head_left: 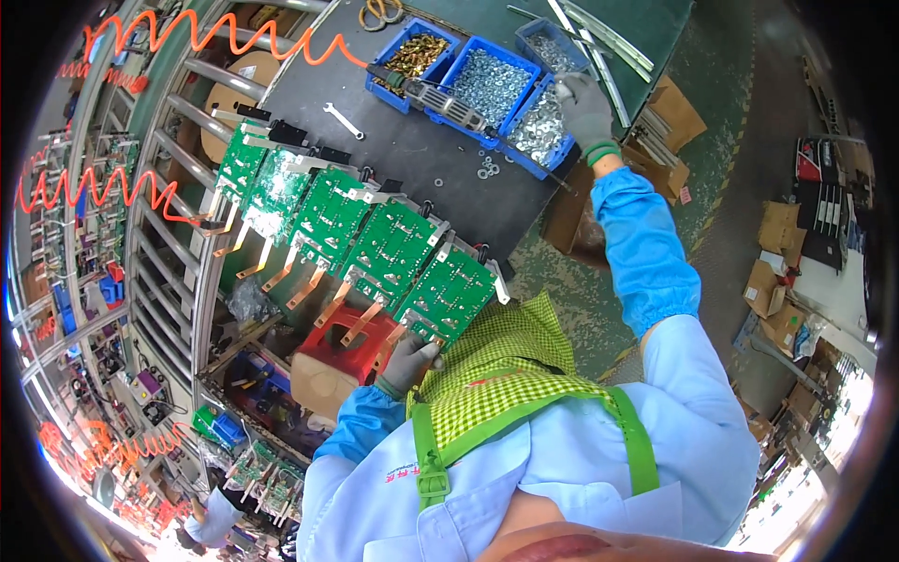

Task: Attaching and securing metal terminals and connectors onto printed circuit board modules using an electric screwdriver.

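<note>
My left hand [407,365], in a grey glove, is closed at the near edge of the closest green circuit board [452,292]. Its fingertips are beside a copper strip [389,345]; a small brassy bit shows there, but I cannot make out what it is. Stretched out to the far right, my gloved right hand [582,110] has its fingers curled down over the blue bin of flat washers [541,126]. What they pinch, if anything, is hidden. Several boards with copper strips stand in a slanting row at the table's left edge.
A pneumatic screwdriver [445,103] lies across the blue bins, on an orange coiled hose [281,42]. Beside it are bins of brass screws [417,56] and small washers [487,82]. A wrench [344,122] and loose washers [487,169] lie on the dark tabletop. Below stands a red stool [351,328].
</note>
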Demonstrator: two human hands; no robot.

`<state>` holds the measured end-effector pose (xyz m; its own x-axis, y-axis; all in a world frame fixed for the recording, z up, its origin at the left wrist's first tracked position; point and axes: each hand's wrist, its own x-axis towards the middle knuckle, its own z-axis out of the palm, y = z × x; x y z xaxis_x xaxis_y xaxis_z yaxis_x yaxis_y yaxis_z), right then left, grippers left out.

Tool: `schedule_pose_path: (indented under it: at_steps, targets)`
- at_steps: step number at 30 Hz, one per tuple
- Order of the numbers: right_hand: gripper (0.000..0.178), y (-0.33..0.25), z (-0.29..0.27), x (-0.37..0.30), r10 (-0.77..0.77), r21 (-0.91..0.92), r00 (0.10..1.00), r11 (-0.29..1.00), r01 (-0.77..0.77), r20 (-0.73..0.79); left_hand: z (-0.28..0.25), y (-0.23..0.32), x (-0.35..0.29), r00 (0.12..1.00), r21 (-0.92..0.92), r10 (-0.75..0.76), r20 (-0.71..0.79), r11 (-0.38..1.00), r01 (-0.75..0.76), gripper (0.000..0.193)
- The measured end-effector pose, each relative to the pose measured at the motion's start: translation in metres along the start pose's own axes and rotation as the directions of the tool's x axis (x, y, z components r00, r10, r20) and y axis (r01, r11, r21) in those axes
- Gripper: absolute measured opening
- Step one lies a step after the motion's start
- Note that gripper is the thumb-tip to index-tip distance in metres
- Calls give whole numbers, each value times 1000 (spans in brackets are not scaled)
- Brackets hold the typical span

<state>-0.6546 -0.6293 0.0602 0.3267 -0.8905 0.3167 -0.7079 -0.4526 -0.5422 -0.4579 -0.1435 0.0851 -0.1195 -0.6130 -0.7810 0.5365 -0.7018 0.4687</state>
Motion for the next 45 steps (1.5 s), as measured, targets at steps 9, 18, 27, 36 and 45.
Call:
schedule_pose_path:
  at_steps: [9, 18, 27, 36, 45]
  targets:
    - [23, -40, 33, 65, -64, 74, 856, 997, 31, 513, 0, -3, -1, 999, -13, 35, 33, 999, -35, 33]
    - [27, -70, 88, 65, -48, -413, 643, 730, 545, 765, 0, -6, -5, 999, 12, 47, -23, 999, -46, 25]
    - [24, -72, 95, 61, -30, -461, 749, 771, 439, 662, 5, -2, -8, 999, 48, 52, -15, 998, -52, 32]
    - [16, -186, -78, -37, 34, 597, 915, 748, -291, 403, -15, -8, 5, 987, 163, 86, 134, 981, -107, 23]
    - [19, -254, -78, -284, -47, 485, 725, 773, -410, 687, -5, 16, -2, 995, 52, 15, 99, 998, -20, 28]
